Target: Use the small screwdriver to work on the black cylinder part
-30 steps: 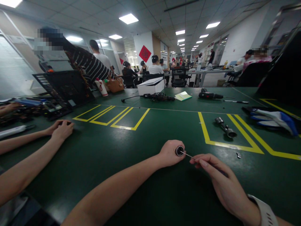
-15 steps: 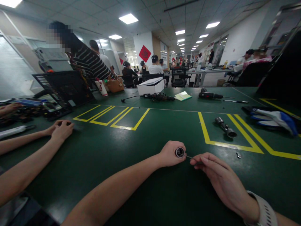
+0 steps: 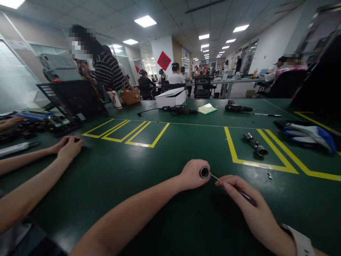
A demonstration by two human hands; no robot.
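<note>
My left hand (image 3: pixel 192 174) is wrapped round a hollow metal cylinder (image 3: pixel 204 172), its round open end facing me; the rest of it is hidden in the fist. Between the fingers of my right hand (image 3: pixel 249 193) is a slim screwdriver (image 3: pixel 247 197) with a dark handle and a thin metal shaft. Its shaft points at the cylinder's rim; whether the tip touches or sits inside I cannot tell. To the right, a small metal piece (image 3: pixel 270 175) lies on the green table (image 3: pixel 165 220). A similar jointed metal part (image 3: pixel 255 144) rests inside a yellow-taped box.
Blue and white gloves (image 3: pixel 310 137) lie at the right, with a power drill (image 3: pixel 238 107) behind. A corded tool (image 3: pixel 178 109), a notepad (image 3: pixel 207 108) and a white box (image 3: pixel 170 96) stand farther back. A co-worker's hands (image 3: pixel 69 145) rest on the left.
My right hand has turned and drawn back slightly, so the screwdriver's handle now shows and its shaft slants more steeply. The left hand barely moves. A person in stripes has straightened and shifted right.
</note>
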